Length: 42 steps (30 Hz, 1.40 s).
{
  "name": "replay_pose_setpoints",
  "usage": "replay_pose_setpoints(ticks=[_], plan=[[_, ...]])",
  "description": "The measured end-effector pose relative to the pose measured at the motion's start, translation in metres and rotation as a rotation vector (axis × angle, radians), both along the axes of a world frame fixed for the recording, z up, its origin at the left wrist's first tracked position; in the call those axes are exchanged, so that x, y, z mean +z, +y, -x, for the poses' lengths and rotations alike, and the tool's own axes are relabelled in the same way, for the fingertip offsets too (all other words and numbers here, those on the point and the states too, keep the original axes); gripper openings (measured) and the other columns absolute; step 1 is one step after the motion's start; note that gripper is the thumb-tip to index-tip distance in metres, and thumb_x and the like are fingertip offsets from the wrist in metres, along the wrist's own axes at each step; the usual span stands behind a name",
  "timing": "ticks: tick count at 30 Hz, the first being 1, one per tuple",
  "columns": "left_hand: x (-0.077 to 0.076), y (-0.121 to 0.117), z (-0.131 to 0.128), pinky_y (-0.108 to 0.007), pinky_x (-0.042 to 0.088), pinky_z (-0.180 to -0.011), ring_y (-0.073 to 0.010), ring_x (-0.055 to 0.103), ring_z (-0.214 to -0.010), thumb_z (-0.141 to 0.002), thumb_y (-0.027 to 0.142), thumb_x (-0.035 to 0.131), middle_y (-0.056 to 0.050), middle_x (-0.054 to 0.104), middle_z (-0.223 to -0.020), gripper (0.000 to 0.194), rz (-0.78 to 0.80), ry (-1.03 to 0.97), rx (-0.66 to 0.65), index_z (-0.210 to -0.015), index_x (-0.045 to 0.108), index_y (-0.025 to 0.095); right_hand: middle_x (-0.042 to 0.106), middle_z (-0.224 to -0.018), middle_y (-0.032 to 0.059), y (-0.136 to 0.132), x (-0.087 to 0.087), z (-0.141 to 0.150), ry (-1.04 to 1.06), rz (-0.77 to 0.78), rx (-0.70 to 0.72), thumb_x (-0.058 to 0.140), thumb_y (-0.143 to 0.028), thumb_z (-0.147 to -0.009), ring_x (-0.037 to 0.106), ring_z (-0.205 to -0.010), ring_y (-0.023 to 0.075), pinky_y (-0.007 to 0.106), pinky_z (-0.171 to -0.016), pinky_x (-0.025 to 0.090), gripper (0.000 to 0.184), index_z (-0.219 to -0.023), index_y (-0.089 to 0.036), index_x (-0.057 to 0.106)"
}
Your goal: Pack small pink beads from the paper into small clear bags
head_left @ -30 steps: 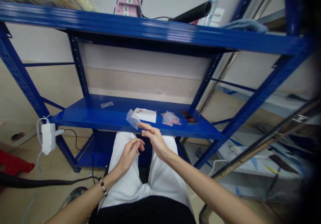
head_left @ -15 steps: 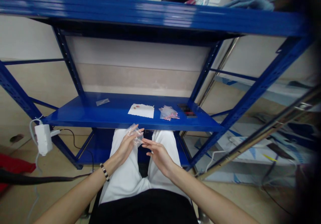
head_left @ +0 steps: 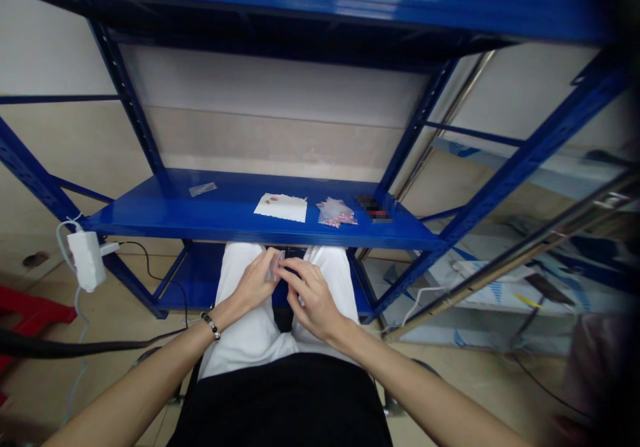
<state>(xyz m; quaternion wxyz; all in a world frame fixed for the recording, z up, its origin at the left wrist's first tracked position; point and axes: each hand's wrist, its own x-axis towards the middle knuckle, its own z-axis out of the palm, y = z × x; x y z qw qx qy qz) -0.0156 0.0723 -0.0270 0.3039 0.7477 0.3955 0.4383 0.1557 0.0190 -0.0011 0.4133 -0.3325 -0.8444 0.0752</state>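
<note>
1. And there it is: the left hand (head_left: 255,283) and right hand (head_left: 313,293) come together, fingers clamped on a small clear plastic bag (head_left: 275,265), just past the blue steel shelf's (head_left: 150,223) front edge, above white trousers (head_left: 341,280).
2. Up on the shelf, a white paper sheet (head_left: 280,207) with small red bits!
3. Just right of it, clear bags (head_left: 335,212) with pink contents!
4. Toward the back-left corner, a flat clear bag (head_left: 203,189)!

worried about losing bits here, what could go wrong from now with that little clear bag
The small clear plastic bag is tiny and pinched between the left hand and right hand, so it could slip and fall into the lap or below the shelf. The loose red bits on the white paper sheet could also scatter if brushed, perhaps mixing with the nearby pile of small bags.
</note>
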Motion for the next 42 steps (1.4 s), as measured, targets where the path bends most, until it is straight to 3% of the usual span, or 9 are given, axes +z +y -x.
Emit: replay_pose_setpoints(ticks=[7, 11, 16, 20, 24, 29, 35, 42], plan=[[-0.002, -0.002, 0.005, -0.034, 0.044, -0.089, -0.0233, 0.060, -0.101, -0.086, 0.016, 0.048, -0.008, 0.064, -0.111, 0.031, -0.127, 0.155, -0.039, -0.116, 0.052, 0.021, 0.055, -0.133, 0.0140, 0.007, -0.009, -0.003, -0.084, -0.066, 0.022, 0.039, -0.004, -0.088, 0.049, -0.126, 0.0250, 0.048, -0.103, 0.043, 0.053, -0.139, -0.019, 0.044], [-0.002, 0.001, 0.007, -0.036, 0.043, -0.095, -0.0232, 0.058, -0.109, -0.087, 0.017, 0.048, -0.009, 0.061, -0.120, 0.037, -0.177, 0.212, -0.071, -0.125, 0.048, 0.021, 0.057, -0.129, 0.0143, 0.014, -0.008, -0.007, -0.085, -0.135, 0.037, 0.041, -0.003, -0.087, 0.049, -0.126, 0.0257, 0.049, -0.101, 0.045, 0.046, -0.129, -0.018, 0.052], [-0.003, 0.004, 0.011, -0.040, 0.043, -0.093, -0.0256, 0.057, -0.106, -0.085, 0.015, 0.048, -0.011, 0.062, -0.114, 0.031, -0.297, 0.378, -0.097, -0.116, 0.053, 0.019, 0.062, -0.118, 0.0131, 0.018, -0.005, -0.011, -0.190, -0.195, 0.092, 0.043, -0.004, -0.086, 0.051, -0.120, 0.0252, 0.046, -0.097, 0.047, 0.037, -0.117, -0.017, 0.059], [-0.003, 0.003, 0.010, -0.040, 0.043, -0.086, -0.0254, 0.055, -0.095, -0.080, 0.011, 0.046, -0.009, 0.062, -0.101, 0.027, -0.320, 0.462, -0.120, -0.105, 0.054, 0.018, 0.062, -0.118, 0.0132, 0.015, -0.001, -0.010, -0.355, -0.142, 0.147, 0.047, -0.006, -0.086, 0.052, -0.115, 0.0245, 0.042, -0.096, 0.046, 0.033, -0.116, -0.014, 0.059], [0.000, 0.000, 0.007, -0.040, 0.042, -0.084, -0.0255, 0.053, -0.092, -0.075, 0.007, 0.044, -0.009, 0.060, -0.098, 0.029, -0.341, 0.545, -0.123, -0.101, 0.053, 0.018, 0.061, -0.118, 0.0127, 0.011, 0.002, -0.008, -0.505, -0.041, 0.117, 0.049, -0.008, -0.085, 0.053, -0.112, 0.0229, 0.038, -0.093, 0.045, 0.028, -0.111, -0.014, 0.060], [-0.007, -0.010, -0.002, -0.040, 0.040, -0.081, -0.0256, 0.050, -0.087, -0.073, 0.006, 0.045, -0.008, 0.057, -0.090, 0.024, -0.374, 0.710, -0.193, -0.093, 0.050, 0.019, 0.064, -0.109, 0.0140, 0.007, -0.010, -0.007, -0.680, 0.041, 0.129, 0.051, -0.014, -0.087, 0.056, -0.104, 0.0237, 0.036, -0.091, 0.045, 0.025, -0.109, -0.012, 0.061], [-0.020, -0.019, -0.011, -0.039, 0.041, -0.084, -0.0263, 0.050, -0.091, -0.072, 0.008, 0.049, -0.009, 0.056, -0.093, 0.026, -0.342, 0.752, -0.264, -0.096, 0.049, 0.019, 0.068, -0.098, 0.0153, 0.009, -0.029, -0.005, -0.750, 0.068, 0.158, 0.051, -0.014, -0.087, 0.060, -0.096, 0.0248, 0.037, -0.091, 0.045, 0.019, -0.098, -0.008, 0.065], [-0.010, -0.023, -0.004, -0.037, 0.040, -0.085, -0.0249, 0.055, -0.092, -0.078, 0.012, 0.051, -0.007, 0.060, -0.095, 0.023, -0.266, 0.749, -0.318, -0.100, 0.050, 0.020, 0.069, -0.090, 0.0125, 0.008, -0.031, -0.002, -0.762, 0.046, 0.194, 0.049, -0.014, -0.090, 0.060, -0.090, 0.0231, 0.036, -0.090, 0.045, 0.018, -0.085, -0.011, 0.066]])
